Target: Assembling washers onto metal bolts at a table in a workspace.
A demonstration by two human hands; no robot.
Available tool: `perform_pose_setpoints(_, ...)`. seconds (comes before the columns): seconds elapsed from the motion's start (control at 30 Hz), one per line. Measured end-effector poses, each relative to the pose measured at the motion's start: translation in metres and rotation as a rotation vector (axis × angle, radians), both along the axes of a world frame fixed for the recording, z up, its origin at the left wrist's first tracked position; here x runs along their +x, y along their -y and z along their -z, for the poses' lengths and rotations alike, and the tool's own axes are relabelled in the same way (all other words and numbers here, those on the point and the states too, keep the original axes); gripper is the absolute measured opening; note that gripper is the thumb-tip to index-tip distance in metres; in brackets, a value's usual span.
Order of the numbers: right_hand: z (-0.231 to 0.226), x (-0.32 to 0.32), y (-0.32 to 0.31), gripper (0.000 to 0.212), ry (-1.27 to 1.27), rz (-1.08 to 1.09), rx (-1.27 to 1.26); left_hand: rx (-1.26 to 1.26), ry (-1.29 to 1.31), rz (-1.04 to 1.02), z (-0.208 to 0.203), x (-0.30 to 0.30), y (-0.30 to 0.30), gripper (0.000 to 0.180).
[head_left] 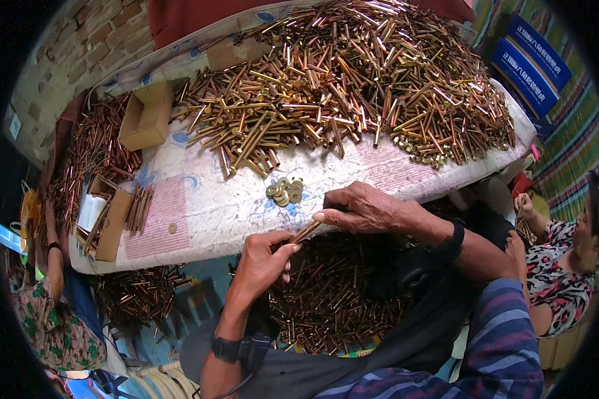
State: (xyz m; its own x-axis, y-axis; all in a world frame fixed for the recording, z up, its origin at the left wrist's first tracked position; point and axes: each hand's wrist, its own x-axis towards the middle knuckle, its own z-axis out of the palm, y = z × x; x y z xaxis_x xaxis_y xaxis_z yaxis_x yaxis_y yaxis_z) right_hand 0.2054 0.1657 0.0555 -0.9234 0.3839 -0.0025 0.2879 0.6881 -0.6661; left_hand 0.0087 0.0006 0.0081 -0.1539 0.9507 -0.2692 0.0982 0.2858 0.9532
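My left hand (256,263) is closed round a brass-coloured metal bolt (305,231), which slants up and right out of the fingers. Close to the bolt's far end is my right hand (373,209), its thumb and fingers pinched together; what they hold is hidden. Just beyond the hands, a small pile of round brass washers (285,193) lies on the padded, pink-and-white cloth-covered table (219,226). A great heap of similar copper- and brass-coloured bolts (299,100) covers the far side of the table.
An open cardboard box (146,118) and a smaller carton (113,225) stand at the left. More bolts (339,292) lie below the table edge by my legs. One co-worker (566,266) sits at the right, handling bolts; another person's arm (54,266) shows at the left.
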Motion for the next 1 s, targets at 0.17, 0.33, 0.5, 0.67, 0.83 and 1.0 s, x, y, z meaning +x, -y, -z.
perform_pose_setpoints(0.17,0.017,0.002,-0.003,0.045,0.015,-0.011,0.123,-0.013,0.027,0.025,0.002,0.004,-0.003,0.022)
perform_pose_setpoints(0.33,0.003,0.001,-0.003,0.044,0.073,-0.020,0.039,0.008,0.021,0.041,-0.001,0.003,-0.002,0.022)
perform_pose_setpoints(0.5,-0.006,-0.002,-0.004,0.058,0.124,-0.058,-0.139,-0.002,-0.002,0.010,-0.002,0.002,-0.001,0.022)
perform_pose_setpoints(0.67,-0.011,-0.009,-0.005,0.059,0.391,0.083,-0.322,0.015,-0.014,0.015,0.002,0.001,-0.001,0.023)
perform_pose_setpoints(0.83,-0.015,-0.005,-0.002,0.067,0.138,0.034,-0.211,-0.002,0.014,0.010,0.003,-0.001,0.000,0.023)
perform_pose_setpoints(1.0,-0.015,-0.009,-0.005,0.062,0.338,0.066,-0.226,0.009,0.020,0.007,-0.003,0.001,0.001,0.023)
